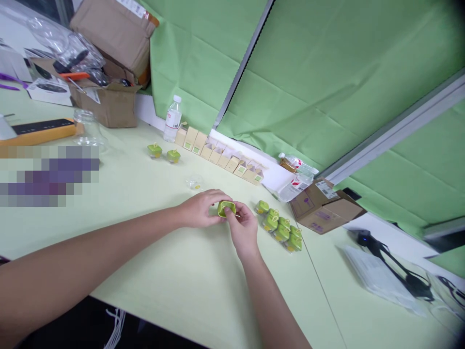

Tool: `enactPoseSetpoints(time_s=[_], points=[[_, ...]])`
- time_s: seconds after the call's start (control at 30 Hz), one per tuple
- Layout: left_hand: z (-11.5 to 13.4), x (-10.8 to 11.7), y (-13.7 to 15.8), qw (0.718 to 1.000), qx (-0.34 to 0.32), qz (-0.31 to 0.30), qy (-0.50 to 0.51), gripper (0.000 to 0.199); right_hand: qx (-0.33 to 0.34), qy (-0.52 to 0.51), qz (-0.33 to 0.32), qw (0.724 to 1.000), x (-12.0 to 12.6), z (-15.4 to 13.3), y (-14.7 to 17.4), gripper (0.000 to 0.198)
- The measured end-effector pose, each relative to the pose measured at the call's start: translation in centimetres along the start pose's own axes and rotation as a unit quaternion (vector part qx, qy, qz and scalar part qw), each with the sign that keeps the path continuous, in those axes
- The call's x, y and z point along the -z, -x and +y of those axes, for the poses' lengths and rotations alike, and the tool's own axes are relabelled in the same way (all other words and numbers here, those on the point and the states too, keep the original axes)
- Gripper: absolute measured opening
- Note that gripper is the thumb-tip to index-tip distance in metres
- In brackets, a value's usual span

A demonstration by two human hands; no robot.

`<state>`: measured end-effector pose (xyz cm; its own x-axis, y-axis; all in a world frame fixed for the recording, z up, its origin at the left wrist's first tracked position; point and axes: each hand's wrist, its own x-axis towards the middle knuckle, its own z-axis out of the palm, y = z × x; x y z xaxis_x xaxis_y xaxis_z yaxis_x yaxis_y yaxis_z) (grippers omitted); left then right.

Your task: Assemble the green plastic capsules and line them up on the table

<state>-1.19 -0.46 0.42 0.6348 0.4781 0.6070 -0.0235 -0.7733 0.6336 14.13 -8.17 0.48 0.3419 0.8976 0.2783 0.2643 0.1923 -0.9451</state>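
The left hand (199,209) and right hand (244,231) pinch a hollow green lid (225,209) between them, right thumb inside it, right of the clear plastic cup (195,182). Left of that cup sit two green-lidded containers (173,156); farther right, a green-lidded cluster (282,229).

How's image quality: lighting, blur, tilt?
Head view: table softly lit, no harsh shadows; top-right corner dark; pixelated patch at left. Same view: clear container nearly blends in; green piece between left hand and right hand lacks fine detail; scene tilted.
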Motion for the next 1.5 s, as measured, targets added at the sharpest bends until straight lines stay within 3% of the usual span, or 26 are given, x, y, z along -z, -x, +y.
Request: enactPoseSetpoints(time_s=[0.2,0.3,0.4,0.47,0.63,0.8,0.97,1.23,1.5], points=[[-0.7,0.3,-0.2,0.998,0.020,0.063,-0.022,0.043,0.017,0.091,-0.016,0.996,1.4,0.3,-0.6,0.032],[-1.5,0.5,-0.2,0.994,0.063,0.076,-0.036,0.048,0.009,0.243,-0.036,0.969,2.0,1.3,-0.8,0.042],[-2.0,0.5,-0.1,0.992,0.094,0.077,-0.040,0.049,0.015,0.304,-0.077,0.950,2.1,2.3,-0.9,0.033],[-2.4,0.5,-0.1,0.990,0.106,0.076,-0.046,0.050,-0.001,0.272,-0.076,0.959,1.9,2.5,-1.0,0.030],[-3.2,0.7,0.2,0.990,0.106,0.056,-0.068,0.050,-0.016,0.085,0.010,0.996,1.5,1.2,-1.1,0.032],[-2.6,0.7,0.4,0.996,0.078,-0.023,-0.049,0.038,0.002,-0.083,-0.023,0.996,1.0,-0.2,-0.7,0.034],[-1.6,0.6,0.3,0.996,0.071,-0.047,-0.003,0.028,-0.041,-0.107,-0.076,0.990,0.8,0.2,-0.6,0.035],[-1.9,0.8,0.1,0.990,0.097,-0.050,0.091,0.029,-0.088,-0.153,-0.065,0.982,1.2,0.3,-0.8,0.034],[-1.9,0.8,-0.2,0.972,0.152,-0.048,0.170,0.033,-0.079,-0.134,-0.062,0.986,1.2,0.7,-0.8,0.033]])
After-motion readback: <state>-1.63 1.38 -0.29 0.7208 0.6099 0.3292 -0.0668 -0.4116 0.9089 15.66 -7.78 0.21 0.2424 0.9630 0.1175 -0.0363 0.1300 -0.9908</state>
